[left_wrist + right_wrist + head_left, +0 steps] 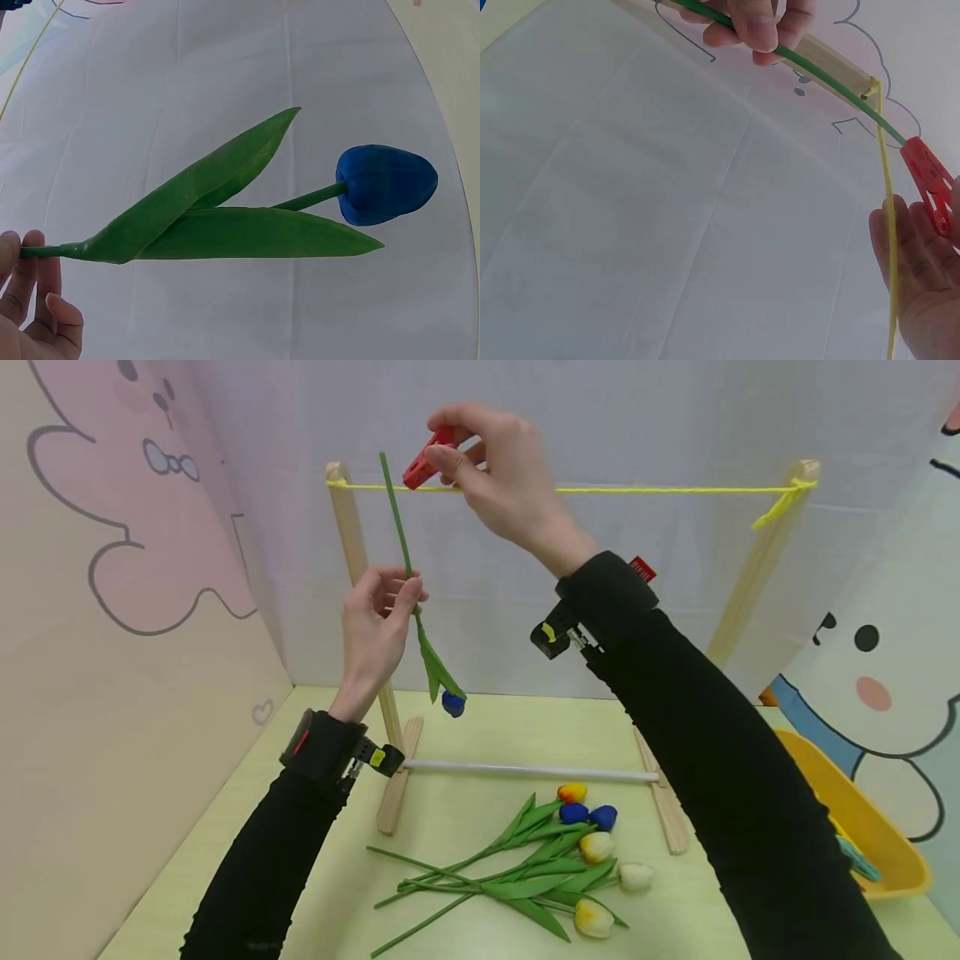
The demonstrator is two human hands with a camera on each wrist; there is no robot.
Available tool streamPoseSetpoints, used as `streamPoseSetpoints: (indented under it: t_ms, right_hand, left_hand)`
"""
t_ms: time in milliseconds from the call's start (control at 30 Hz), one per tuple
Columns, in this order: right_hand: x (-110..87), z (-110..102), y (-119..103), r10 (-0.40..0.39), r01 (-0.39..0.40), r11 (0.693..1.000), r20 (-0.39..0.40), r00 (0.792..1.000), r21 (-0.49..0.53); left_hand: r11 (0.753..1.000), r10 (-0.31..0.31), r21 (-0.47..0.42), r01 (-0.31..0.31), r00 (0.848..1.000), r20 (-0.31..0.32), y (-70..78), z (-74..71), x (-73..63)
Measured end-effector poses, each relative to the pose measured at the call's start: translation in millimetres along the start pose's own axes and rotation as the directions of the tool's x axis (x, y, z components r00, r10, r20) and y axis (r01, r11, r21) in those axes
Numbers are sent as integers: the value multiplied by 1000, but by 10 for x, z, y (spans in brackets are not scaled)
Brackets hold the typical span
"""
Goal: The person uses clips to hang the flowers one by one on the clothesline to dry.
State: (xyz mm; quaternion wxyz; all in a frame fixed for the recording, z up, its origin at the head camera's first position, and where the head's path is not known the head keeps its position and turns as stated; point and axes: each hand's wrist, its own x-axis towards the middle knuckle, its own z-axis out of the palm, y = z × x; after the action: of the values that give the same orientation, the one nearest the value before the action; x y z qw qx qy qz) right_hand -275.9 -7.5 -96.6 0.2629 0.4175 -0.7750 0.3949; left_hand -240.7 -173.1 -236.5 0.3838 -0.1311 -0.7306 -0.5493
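Observation:
My left hand [378, 627] pinches the green stem of an artificial blue tulip [452, 703], which hangs bloom down with its stem end above the yellow string [675, 490]. In the left wrist view the blue bloom [386, 184] and two long leaves show fully. Up at the string, my right hand [510, 477] pinches a red clothespin [420, 464] between thumb and fingers. Seen from the right wrist, the clothespin [928, 176] meets the stem's end, past where the stem crosses the string; whether its jaws grip the stem I cannot tell.
Wooden posts [348, 527] hold the string, with a white bar [525, 769] joining their feet. On the table lie several tulips [525, 868] in blue, yellow, white and orange. A yellow basket [885, 835] with clothespins stands at right, partly behind my right arm.

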Motion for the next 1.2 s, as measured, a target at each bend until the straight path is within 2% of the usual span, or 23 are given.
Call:
streamPoseSetpoints:
  t_ms: [567, 767, 1200]
  right_hand:
    - [158, 84, 72, 0, 1, 998, -23, 1000, 61]
    - [200, 59, 43, 93, -94, 992, 10, 996, 86]
    - [301, 6, 55, 151, -156, 986, 94, 984, 55]
  left_hand:
    - [999, -34, 29, 34, 999, -3, 3, 7, 21]
    - [998, -31, 50, 31, 1000, 0, -1, 15, 31]
    - [997, -38, 63, 38, 999, 5, -3, 5, 42]
